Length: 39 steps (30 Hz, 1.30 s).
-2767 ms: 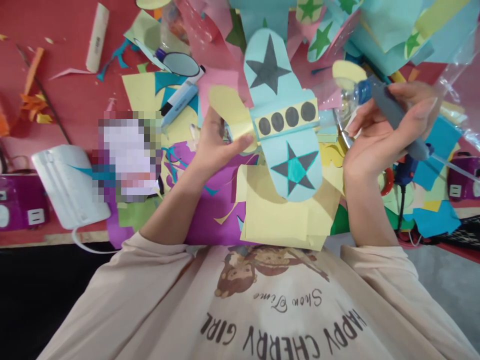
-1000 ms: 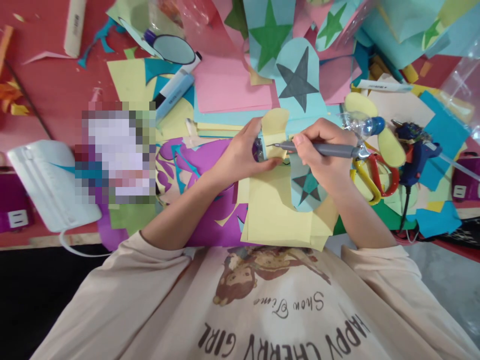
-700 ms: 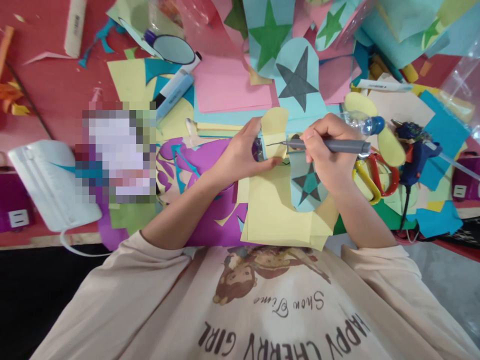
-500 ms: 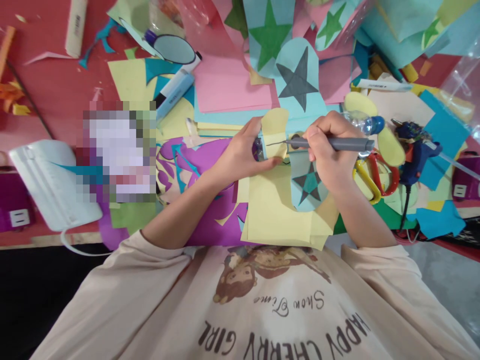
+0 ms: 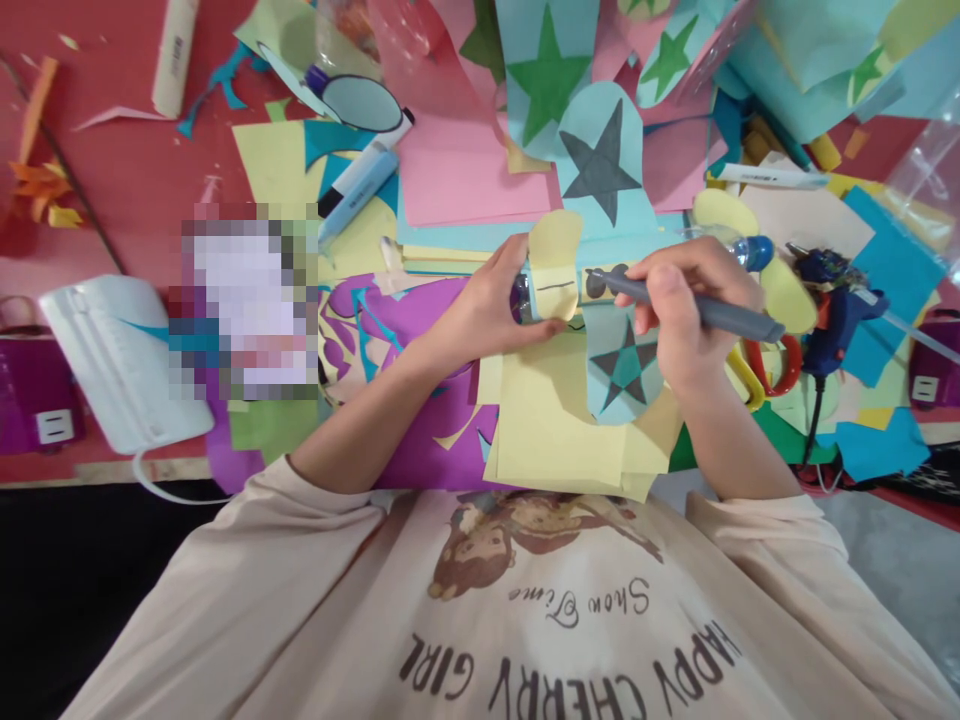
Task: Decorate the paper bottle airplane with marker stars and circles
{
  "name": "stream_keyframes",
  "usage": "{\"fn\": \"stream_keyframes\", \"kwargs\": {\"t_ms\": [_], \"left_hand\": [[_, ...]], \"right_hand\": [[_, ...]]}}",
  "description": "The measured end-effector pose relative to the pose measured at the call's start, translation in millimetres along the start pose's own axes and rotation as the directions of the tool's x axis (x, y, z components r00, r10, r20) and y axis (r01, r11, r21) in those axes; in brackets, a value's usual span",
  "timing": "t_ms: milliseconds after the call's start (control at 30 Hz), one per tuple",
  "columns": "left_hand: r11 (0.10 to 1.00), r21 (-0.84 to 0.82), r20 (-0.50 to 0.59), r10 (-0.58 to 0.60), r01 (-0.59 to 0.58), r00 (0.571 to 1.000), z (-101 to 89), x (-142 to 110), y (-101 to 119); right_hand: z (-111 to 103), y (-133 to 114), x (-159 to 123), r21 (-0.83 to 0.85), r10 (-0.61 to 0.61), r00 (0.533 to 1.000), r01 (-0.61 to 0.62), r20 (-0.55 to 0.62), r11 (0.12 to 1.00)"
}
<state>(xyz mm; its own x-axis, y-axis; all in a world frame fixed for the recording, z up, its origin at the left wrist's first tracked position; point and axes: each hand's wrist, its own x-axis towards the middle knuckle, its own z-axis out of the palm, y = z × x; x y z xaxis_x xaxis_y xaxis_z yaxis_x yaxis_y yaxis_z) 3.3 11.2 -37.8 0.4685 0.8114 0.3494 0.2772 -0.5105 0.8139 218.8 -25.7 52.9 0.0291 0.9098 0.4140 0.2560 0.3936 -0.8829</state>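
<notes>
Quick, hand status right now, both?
Left hand: closed, holding the paper craft by one end.
Right hand: closed, holding a gray marker; can't tell if its tip touches paper.

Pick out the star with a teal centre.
The two-tone star on the pale blue flap beside the right hand: dark grey points surround its teal centre, while the plain grey star and the green stars look one colour.

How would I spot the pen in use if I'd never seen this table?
On the paper-strewn red table, find the person's two hands at the middle. The right hand grips the pen, tip pointing toward the left hand. It's dark gray, unlike the light-blue marker lying loose.
</notes>
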Motion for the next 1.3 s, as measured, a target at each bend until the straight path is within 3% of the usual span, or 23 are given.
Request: {"fn": "stream_keyframes", "kwargs": {"t_ms": [200,500,800,967,1300], "left_hand": [[1.0,0.014,0.009,-0.005,0.005,1.0,-0.7,1,0],[0.999,0.03,0.03,-0.017,0.016,0.999,-0.9,2,1],[0.999,0.014,0.029,-0.046,0.046,0.999,-1.9,2,2],[1.0,-0.002,0.033,-0.023,0.023,0.999,-2.9,2,3],[0.998,0.017,0.044,-0.059,0.058,0.997,-2.6,3,1]], "right_hand": [[8,6,-2,-0.114,-0.104,0.994,0.107,0.028,0.988],[9,9,-2,-0.169,-0.125,0.991,0.13,0.043,0.977],[5,9,-4,-0.158,-0.059,0.996,0.068,0.06,0.985],[6,12,-4,-0.193,-0.102,0.993,0.111,0.055,0.975],[6,3,-4,-0.226,-0.152,0.974,0.189,0.17,0.956]]}}
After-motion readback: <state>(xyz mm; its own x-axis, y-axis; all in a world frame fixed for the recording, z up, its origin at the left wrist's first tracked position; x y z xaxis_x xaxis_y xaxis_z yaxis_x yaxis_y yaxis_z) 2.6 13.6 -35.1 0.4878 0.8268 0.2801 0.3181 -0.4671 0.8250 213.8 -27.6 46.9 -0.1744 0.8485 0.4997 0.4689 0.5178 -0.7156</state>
